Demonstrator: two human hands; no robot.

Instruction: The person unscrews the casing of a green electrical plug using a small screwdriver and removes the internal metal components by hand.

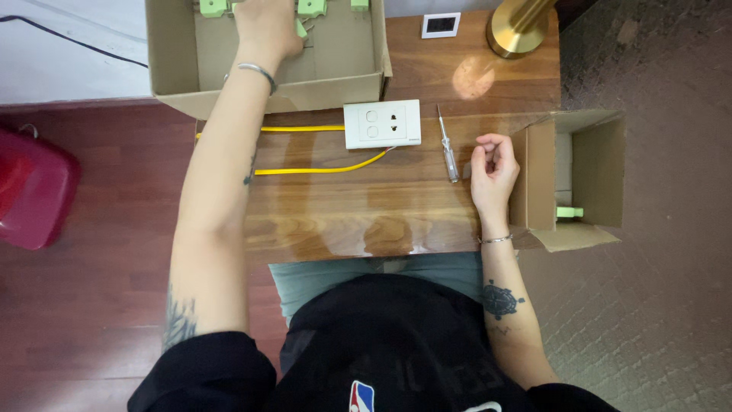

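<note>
Cardboard box (335, 84) at the table's (381, 221) far left edge holds green parts (312, 8); my left hand (267, 27) reaches among them, grip hidden, so I should feel for one piece. My right hand (492, 172) rests loosely curled, empty, beside the screwdriver (447, 145). Nearby: white socket plate (381, 123), yellow wires (320, 168).

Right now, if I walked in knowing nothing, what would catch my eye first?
Probably the left hand reaching into the open cardboard box at the table's far edge, among pale green parts. In the middle of the wooden table lies a white socket plate with yellow wires trailing left. Beside it lies a screwdriver, with the right hand resting loosely curled next to it.
</note>
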